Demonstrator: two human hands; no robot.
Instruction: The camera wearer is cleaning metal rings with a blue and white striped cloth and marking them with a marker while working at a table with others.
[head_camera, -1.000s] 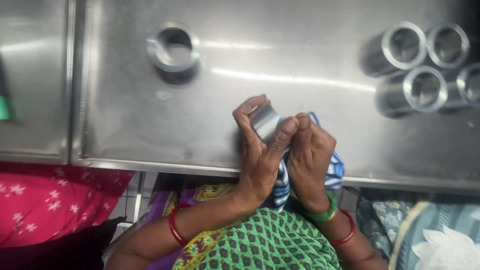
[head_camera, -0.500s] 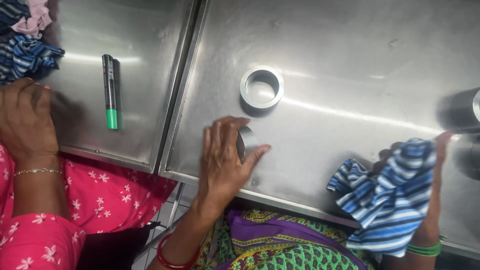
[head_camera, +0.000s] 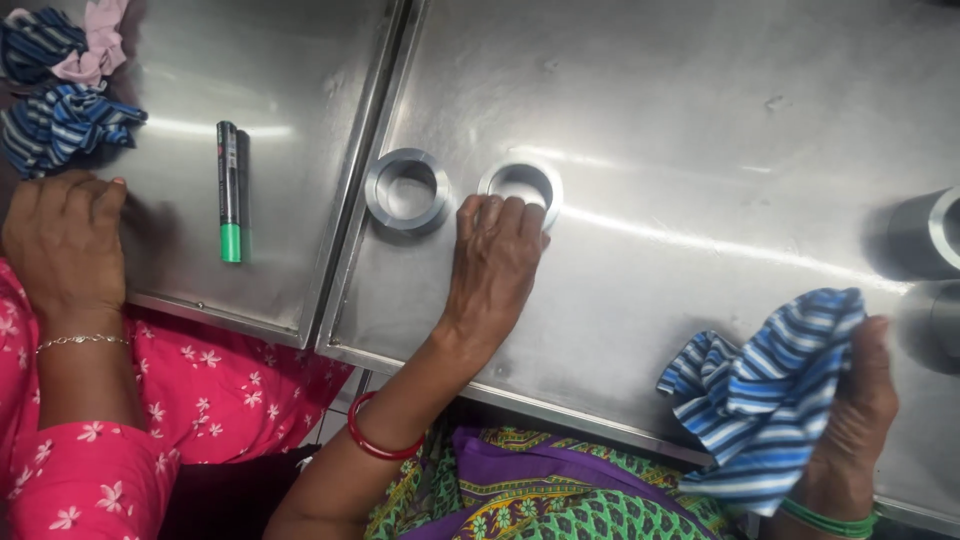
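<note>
- Two metal rings now sit side by side just past the left-hand fingertips: ring A (head_camera: 407, 188) to the fingers' left, ring B (head_camera: 521, 186) right under them. Half a sec ago only one ring lay on the steel table (head_camera: 700, 120) and the left palm covered a part nearer the table edge; that part has been slid up next to the first one, so a 2nd piece looks set down in a row.
- Far left, not the wearer's: a co-worker's hand (head_camera: 62, 235) w/ thin bracelet, fingers curled on the neighbouring tray (head_camera: 290, 250), nothing visibly held. Rag bundle (head_camera: 65, 115) beyond its knuckles, green-tipped marker (head_camera: 229, 190) to its right, lying lengthwise away from the tray's near edge, green end toward the near edge.
- Ring A: lies flat, bore facing straight up at the cam, axis vertical; no long axis to speak of, it's round. Free, not touched.
- Left hand (head_camera: 492, 265): palm down, fingers (head_camera: 500, 215) together and flat, tips resting on ring B's near rim, not clamped round it.
- Ring B: also flat, bore up, axis vertical; near rim hidden under the fingertips.
- Right hand (head_camera: 850, 410): closed around a blue striped cloth (head_camera: 770, 400), bunched, hanging off the palm toward the left; now lower and nearer the table edge vs. half a sec ago.
- Past the right-hand fingertips, at frame edge: more metal cylinders (head_camera: 935, 235), cut off, seem to lie on their sides.
</note>
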